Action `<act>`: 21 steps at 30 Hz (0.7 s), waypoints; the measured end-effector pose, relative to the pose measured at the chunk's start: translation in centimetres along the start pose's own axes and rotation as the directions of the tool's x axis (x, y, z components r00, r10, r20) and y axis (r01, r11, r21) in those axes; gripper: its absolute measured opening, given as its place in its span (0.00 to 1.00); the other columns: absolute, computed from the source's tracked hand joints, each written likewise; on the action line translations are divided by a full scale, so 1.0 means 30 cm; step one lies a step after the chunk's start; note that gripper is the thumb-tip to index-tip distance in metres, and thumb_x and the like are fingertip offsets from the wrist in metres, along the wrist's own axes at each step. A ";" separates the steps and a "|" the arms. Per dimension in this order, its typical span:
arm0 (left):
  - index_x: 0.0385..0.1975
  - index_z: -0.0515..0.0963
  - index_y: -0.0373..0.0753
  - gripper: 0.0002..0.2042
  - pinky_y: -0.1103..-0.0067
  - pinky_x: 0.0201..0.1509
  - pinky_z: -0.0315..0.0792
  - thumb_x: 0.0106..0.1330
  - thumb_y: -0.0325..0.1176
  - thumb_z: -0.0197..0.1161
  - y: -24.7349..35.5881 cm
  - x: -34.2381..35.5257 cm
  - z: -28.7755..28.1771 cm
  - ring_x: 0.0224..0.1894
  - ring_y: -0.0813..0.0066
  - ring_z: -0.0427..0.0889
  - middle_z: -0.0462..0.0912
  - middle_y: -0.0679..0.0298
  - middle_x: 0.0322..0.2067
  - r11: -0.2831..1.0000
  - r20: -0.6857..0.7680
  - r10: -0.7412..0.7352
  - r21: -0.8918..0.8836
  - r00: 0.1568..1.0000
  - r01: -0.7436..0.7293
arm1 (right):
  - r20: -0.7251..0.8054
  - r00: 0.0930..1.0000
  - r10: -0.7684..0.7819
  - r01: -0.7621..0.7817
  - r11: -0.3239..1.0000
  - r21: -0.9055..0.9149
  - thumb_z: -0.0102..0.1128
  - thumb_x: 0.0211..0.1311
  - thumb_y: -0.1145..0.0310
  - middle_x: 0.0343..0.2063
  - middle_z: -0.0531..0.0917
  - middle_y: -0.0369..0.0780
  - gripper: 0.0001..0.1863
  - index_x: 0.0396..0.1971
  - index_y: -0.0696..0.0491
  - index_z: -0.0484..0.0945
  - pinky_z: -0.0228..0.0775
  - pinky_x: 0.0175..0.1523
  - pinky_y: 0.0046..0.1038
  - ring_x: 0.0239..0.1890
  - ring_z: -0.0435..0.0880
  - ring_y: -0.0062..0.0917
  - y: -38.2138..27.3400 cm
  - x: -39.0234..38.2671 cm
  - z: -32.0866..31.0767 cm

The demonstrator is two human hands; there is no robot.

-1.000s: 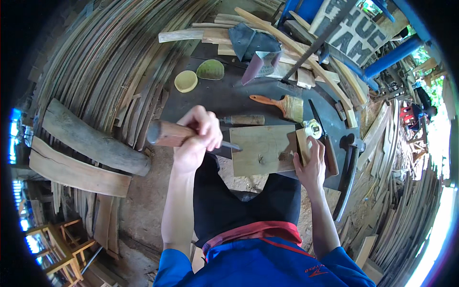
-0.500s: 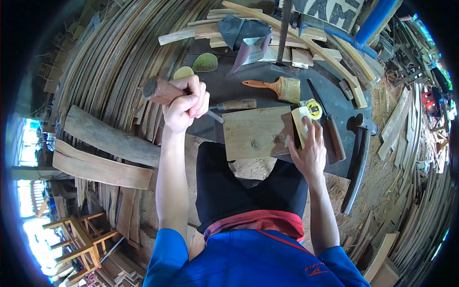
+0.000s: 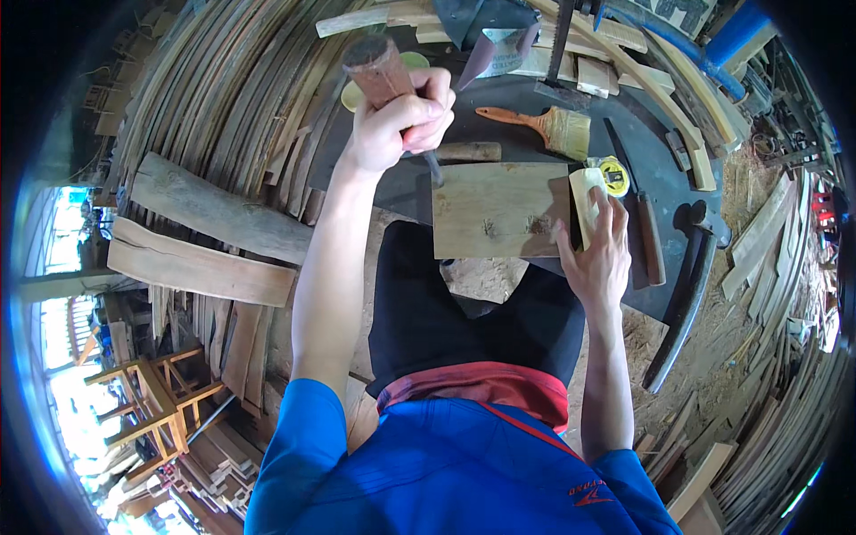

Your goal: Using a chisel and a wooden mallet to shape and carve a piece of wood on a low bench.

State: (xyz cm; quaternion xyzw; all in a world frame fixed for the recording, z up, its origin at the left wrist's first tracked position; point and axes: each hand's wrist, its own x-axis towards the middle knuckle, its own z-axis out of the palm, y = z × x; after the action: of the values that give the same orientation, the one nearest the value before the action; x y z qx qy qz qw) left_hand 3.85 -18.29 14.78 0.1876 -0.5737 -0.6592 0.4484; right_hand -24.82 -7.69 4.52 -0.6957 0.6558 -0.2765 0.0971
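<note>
My left hand (image 3: 404, 120) is wrapped round the thick wooden handle of a chisel (image 3: 379, 67), held tilted. Its metal blade points down to the upper left corner of a flat wooden board (image 3: 495, 201), which lies partly over my lap. Two rough dark marks show in the board's face. My right hand (image 3: 604, 254) is at the board's right end, fingers stretched out and spread. Its fingertips touch a small pale wooden block (image 3: 585, 192), while the thumb is by the board's edge. Right beside the block lies a yellow tape measure (image 3: 613, 176).
On the dark tabletop lie a paintbrush (image 3: 566, 132), another wooden handle (image 3: 471, 152), a wood-handled file-like tool (image 3: 651, 241) and a hammer (image 3: 682, 308). Sandpaper (image 3: 497, 53) and wood offcuts sit at the back. Stacked planks (image 3: 209, 116) fill the left; a wooden stool (image 3: 152, 401) stands lower left.
The whole view has shifted, so the table things sit higher and further right. My left hand still grips the chisel near the board's corner; my right hand stays at the block.
</note>
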 end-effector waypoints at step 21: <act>0.23 0.66 0.38 0.09 0.82 0.13 0.51 0.65 0.29 0.54 -0.087 0.079 -0.111 0.10 0.83 0.57 0.62 0.70 0.11 0.939 0.256 0.302 -0.244 0.918 -0.241 | 0.008 0.999 -0.042 0.042 0.993 -0.110 0.64 0.62 0.55 0.57 0.70 0.51 0.34 0.65 0.51 0.63 0.78 0.50 0.44 0.54 0.78 0.47 0.006 0.005 0.020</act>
State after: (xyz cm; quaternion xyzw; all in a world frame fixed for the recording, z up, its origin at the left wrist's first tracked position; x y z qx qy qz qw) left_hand 4.16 -22.32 12.11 -0.0408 -0.5819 -0.6666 0.4641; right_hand -24.67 -8.00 3.96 -0.7144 0.6550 -0.2402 0.0546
